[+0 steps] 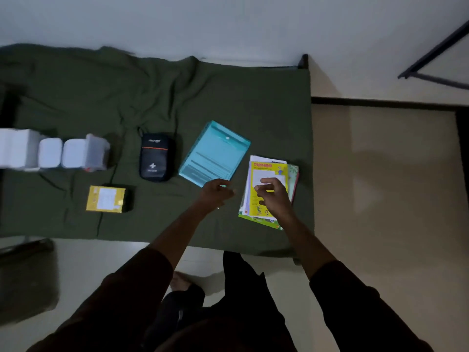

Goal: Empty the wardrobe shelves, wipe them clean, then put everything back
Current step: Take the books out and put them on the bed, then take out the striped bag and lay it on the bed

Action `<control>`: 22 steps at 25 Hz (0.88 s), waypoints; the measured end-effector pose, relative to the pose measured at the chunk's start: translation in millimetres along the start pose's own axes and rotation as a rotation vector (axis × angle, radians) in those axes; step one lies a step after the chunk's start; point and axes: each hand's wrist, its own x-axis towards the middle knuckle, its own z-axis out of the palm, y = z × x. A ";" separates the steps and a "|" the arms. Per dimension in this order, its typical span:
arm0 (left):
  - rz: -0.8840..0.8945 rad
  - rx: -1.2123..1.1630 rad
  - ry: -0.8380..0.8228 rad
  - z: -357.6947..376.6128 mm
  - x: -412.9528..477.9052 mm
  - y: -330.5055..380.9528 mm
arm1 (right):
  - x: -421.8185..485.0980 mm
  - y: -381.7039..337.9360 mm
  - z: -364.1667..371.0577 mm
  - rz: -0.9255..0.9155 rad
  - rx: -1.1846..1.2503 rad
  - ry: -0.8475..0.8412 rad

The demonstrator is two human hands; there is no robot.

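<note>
A bed with a dark green sheet carries several things. A stack of books and papers, with a yellow booklet on top, lies at the bed's right edge. My right hand hovers over that stack with fingers curled; a small white card sits at its fingertips, and whether it is pinched is unclear. My left hand is just left of the stack, fingers loosely apart, by the near corner of a teal plastic folder. A black first-aid pouch lies further left.
A yellow box lies near the bed's front edge. White boxes and plastic containers line the left side. Cream floor tiles lie right of the bed, with a dark metal frame at the far right. My legs stand at the bed's front edge.
</note>
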 end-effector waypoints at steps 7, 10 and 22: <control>0.103 -0.396 0.228 -128.9 -124.3 -86.5 | -82.7 -49.2 146.7 -0.166 -0.066 -0.264; 0.135 -0.548 0.375 -194.4 -190.7 -160.9 | -142.4 -57.3 248.7 -0.231 -0.171 -0.443; 0.035 -1.157 1.152 -322.1 -467.2 -512.2 | -433.6 7.5 622.2 -0.459 -0.640 -1.218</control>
